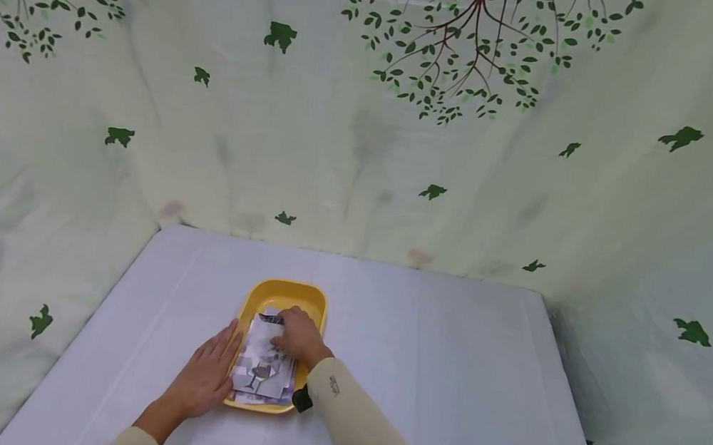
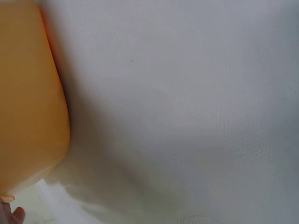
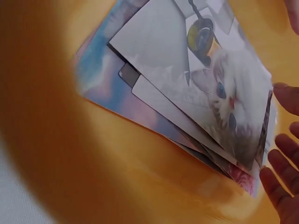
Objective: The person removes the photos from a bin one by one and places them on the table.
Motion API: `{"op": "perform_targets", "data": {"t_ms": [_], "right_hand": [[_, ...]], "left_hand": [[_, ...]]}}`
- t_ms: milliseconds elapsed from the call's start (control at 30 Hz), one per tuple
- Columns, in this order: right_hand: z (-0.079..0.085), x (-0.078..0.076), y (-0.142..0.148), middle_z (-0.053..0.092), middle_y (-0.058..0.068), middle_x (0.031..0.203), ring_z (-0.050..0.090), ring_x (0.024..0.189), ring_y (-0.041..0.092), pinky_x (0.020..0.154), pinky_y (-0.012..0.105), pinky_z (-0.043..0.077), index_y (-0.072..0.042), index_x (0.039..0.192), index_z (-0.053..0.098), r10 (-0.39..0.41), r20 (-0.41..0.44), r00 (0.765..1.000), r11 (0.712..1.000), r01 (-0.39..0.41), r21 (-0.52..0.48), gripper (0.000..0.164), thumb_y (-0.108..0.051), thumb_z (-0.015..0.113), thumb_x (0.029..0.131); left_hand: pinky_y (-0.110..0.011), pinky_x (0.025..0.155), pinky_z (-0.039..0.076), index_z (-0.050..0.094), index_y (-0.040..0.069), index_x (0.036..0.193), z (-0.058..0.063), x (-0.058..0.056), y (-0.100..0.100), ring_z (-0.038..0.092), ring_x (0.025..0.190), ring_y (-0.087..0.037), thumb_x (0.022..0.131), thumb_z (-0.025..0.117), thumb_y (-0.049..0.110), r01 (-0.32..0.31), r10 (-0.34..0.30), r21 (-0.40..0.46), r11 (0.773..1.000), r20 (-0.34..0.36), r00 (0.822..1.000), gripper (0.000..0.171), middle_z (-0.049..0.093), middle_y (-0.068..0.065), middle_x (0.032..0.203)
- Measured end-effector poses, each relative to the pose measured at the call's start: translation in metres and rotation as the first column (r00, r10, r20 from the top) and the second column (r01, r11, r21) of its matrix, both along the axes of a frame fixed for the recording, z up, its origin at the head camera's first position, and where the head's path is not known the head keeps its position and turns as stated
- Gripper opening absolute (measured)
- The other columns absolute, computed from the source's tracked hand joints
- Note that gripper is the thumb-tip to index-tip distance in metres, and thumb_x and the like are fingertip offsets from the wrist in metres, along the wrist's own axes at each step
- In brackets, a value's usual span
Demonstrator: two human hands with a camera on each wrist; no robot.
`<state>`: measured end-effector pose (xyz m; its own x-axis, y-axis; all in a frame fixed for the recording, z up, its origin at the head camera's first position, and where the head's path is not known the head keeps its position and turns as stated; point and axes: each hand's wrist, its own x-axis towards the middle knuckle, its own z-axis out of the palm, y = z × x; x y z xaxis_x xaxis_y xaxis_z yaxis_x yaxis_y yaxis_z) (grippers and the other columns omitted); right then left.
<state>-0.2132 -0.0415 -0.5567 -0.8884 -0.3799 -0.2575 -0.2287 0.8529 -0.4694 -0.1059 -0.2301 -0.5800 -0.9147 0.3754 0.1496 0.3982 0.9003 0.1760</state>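
Note:
A stack of printed photo cards point(image 1: 262, 364) lies in a yellow tray point(image 1: 286, 287). The top card point(image 3: 224, 93) pictures a pale, blue-eyed kitten and a stemmed glass; other cards stick out unevenly beneath it. My right hand point(image 1: 300, 335) reaches into the tray at the far end of the stack. In the right wrist view its thumb and fingers point(image 3: 280, 161) spread along the short edge of the cards, with the tips right at that edge. Against the tray's left side rests my left hand point(image 1: 206, 376), fingers straight along the rim.
The tray stands on a table with a white cover point(image 1: 445, 374). Behind and beside the table hang pale sheets point(image 1: 360, 180) printed with leafy branches and green birds. The tray's outer wall point(image 2: 32, 102) fills the left of the left wrist view.

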Motion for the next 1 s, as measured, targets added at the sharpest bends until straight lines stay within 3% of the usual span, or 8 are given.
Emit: {"op": "perform_targets", "data": {"t_ms": [100,233,567,667,1000], "right_hand": [[0.001,-0.002,-0.002,0.059,-0.003,0.108,0.052,0.091,0.010,0.092,0.025,0.046,-0.013,0.125,0.062,-0.013,0.024,1.000,1.000,0.013,0.014,0.048,-0.032,0.074,0.083],[0.001,-0.004,-0.004,0.060,-0.003,0.102,0.052,0.086,0.010,0.089,0.026,0.047,-0.013,0.122,0.064,-0.010,0.045,0.999,0.999,0.009,0.043,0.045,-0.032,0.075,0.082],[-0.005,-0.002,-0.010,0.065,-0.002,0.106,0.055,0.096,0.013,0.096,0.032,0.042,-0.013,0.121,0.066,-0.031,0.041,0.999,0.998,0.029,0.059,0.047,-0.033,0.077,0.080],[-0.009,-0.001,-0.010,0.066,-0.004,0.107,0.056,0.101,0.012,0.096,0.033,0.040,-0.013,0.120,0.067,-0.042,0.029,0.999,0.999,0.041,0.028,0.048,-0.033,0.078,0.079],[-0.014,0.004,-0.012,0.066,-0.004,0.107,0.055,0.104,0.016,0.103,0.042,0.030,-0.013,0.118,0.069,-0.155,0.137,0.978,0.974,0.174,-0.144,0.044,-0.029,0.078,0.079]], "left_hand": [[-0.037,0.118,0.006,0.034,-0.006,0.143,-0.002,-0.002,-0.003,0.022,0.141,-0.032,0.081,0.057,0.017,0.034,-0.034,-0.014,0.999,-0.053,0.998,0.070,0.023,-0.018,0.155],[-0.027,0.115,-0.010,0.033,-0.007,0.143,-0.003,-0.004,-0.005,0.018,0.143,-0.029,0.082,0.056,0.019,0.064,-0.066,-0.040,0.997,-0.053,0.996,0.070,0.024,-0.019,0.155],[-0.030,0.117,-0.006,0.034,-0.008,0.142,-0.002,-0.005,-0.004,0.021,0.143,-0.029,0.080,0.059,0.023,0.083,-0.086,-0.043,0.996,-0.074,0.994,0.074,0.029,-0.020,0.153],[-0.032,0.118,-0.003,0.034,-0.008,0.142,-0.001,-0.005,-0.004,0.021,0.143,-0.029,0.079,0.060,0.024,0.072,-0.074,-0.041,0.997,-0.048,0.996,0.075,0.028,-0.020,0.153],[-0.033,0.117,-0.006,0.030,-0.007,0.145,0.000,-0.005,-0.005,0.014,0.146,-0.027,0.081,0.059,0.024,0.050,-0.049,-0.010,0.999,0.036,0.998,0.077,0.021,-0.019,0.157]]}}
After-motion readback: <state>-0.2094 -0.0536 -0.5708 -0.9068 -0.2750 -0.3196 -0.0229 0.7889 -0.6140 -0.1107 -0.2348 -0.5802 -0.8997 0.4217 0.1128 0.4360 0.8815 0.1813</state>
